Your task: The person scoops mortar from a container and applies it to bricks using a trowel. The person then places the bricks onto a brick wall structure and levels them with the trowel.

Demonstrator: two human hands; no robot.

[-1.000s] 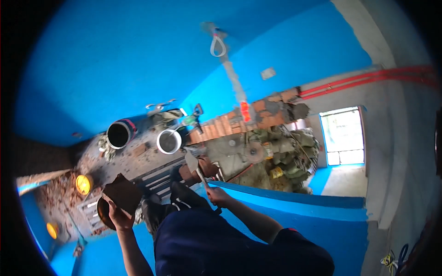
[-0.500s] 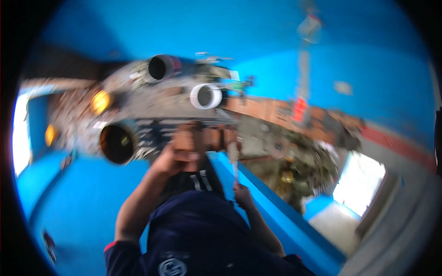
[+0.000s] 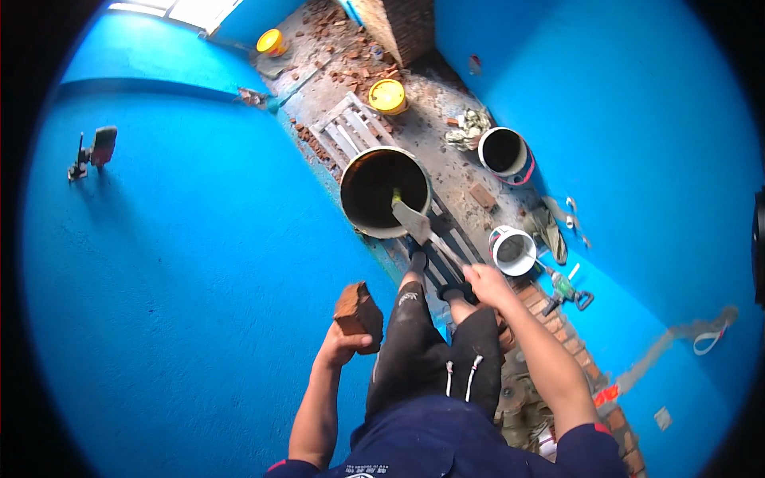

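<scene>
My left hand (image 3: 343, 346) is closed around a reddish-brown brick (image 3: 356, 309), held up beside the blue wall to the left of my legs. In my right hand (image 3: 488, 285) is the handle of a trowel (image 3: 413, 222). Its flat blade points away from me, over the near rim of a large dark-mouthed bucket (image 3: 373, 233). Just beyond the blade tip, a small yellowish bit shows against the dark inside; I cannot tell what it is. The bucket stands on a slatted wooden platform (image 3: 344, 137), and my feet are on the slats nearer to me.
Right of the platform are a white bucket (image 3: 494, 243), a dark-mouthed bucket (image 3: 522, 169) and a green power drill (image 3: 564, 287). Yellow buckets (image 3: 388, 96) and broken bricks lie farther off. A brick wall top (image 3: 586, 362) runs at the lower right. Blue walls (image 3: 199, 279) flank both sides.
My view has swung round and sharpened from a blur. The trowel, upright before, now tilts out over the large bucket. The brick stays in my left hand, now farther left of my body.
</scene>
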